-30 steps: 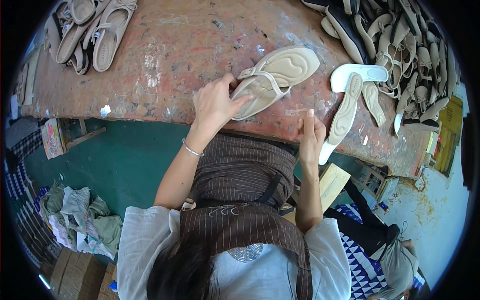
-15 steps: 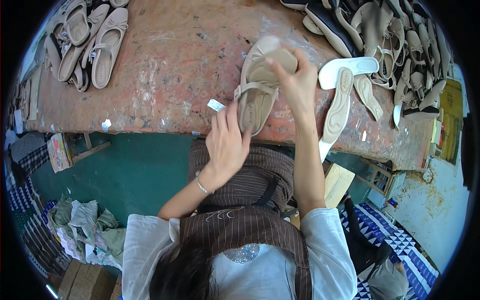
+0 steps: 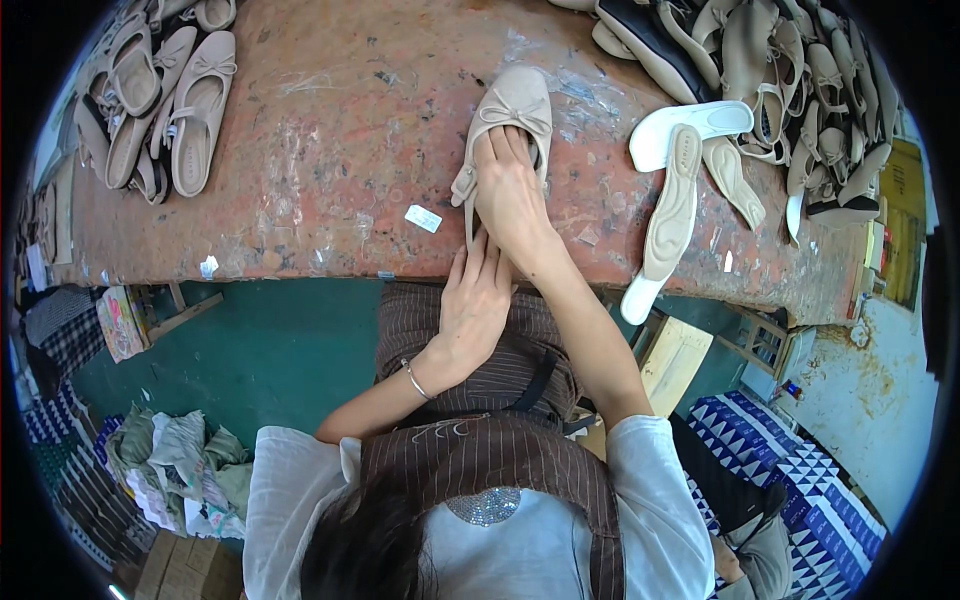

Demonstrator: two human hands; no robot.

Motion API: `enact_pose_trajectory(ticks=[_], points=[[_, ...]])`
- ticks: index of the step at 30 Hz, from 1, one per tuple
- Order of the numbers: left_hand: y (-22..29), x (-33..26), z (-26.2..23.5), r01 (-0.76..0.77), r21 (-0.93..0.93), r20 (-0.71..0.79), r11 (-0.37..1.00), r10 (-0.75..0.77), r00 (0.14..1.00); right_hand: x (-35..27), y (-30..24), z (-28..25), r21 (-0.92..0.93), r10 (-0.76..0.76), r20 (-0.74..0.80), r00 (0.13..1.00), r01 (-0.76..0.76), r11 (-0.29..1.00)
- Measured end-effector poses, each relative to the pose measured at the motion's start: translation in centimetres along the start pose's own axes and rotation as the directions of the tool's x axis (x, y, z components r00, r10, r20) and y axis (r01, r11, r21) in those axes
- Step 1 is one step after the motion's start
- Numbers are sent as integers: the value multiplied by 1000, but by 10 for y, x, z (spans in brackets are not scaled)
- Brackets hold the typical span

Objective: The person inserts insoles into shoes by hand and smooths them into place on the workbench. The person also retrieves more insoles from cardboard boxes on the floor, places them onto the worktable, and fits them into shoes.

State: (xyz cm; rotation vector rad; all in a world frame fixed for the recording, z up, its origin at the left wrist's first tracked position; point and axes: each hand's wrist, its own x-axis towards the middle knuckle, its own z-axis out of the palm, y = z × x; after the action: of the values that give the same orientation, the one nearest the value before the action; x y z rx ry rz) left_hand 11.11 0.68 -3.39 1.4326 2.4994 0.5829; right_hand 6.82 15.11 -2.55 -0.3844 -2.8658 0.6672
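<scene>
A beige flat shoe with a bow lies near the front edge of the table, toe pointing away. My right hand reaches into its opening, fingers stretched toward the toe; the fingertips are hidden under the upper. At the heel, which is mostly covered, my left hand rests with its fingers against the shoe, steadying it. Its thumb does not show. The inside of the shoe is largely hidden by my right hand. A small white label lies left of the shoe.
Right of my hands, a beige insole overlaps white insole-shaped pieces, with another beige insole beside them. Beige shoes are gathered at far left, and a large pile of shoes fills the far right of the table.
My right hand has come down from holding a beige insole above the shoe and is now inside it; the insole is out of sight. My left hand has shifted right, to the heel.
</scene>
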Motion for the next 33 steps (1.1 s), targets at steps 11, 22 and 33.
enact_pose_trajectory(ticks=[11, 22, 33], points=[[1, 7, -9, 32, 38, -52, 999, -30, 998, 28, 10, -11, -369, 189, 151, 970, -122, 921], [1, 4, -10, 17, -3, -78, 1000, -17, 997, 30, 3, -20, -327, 167, 242, 956, -81, 942], [4, 14, -8, 14, -36, -27, 999, -15, 1000, 28, 26, -1, -410, 56, 23, 998, -41, 911]])
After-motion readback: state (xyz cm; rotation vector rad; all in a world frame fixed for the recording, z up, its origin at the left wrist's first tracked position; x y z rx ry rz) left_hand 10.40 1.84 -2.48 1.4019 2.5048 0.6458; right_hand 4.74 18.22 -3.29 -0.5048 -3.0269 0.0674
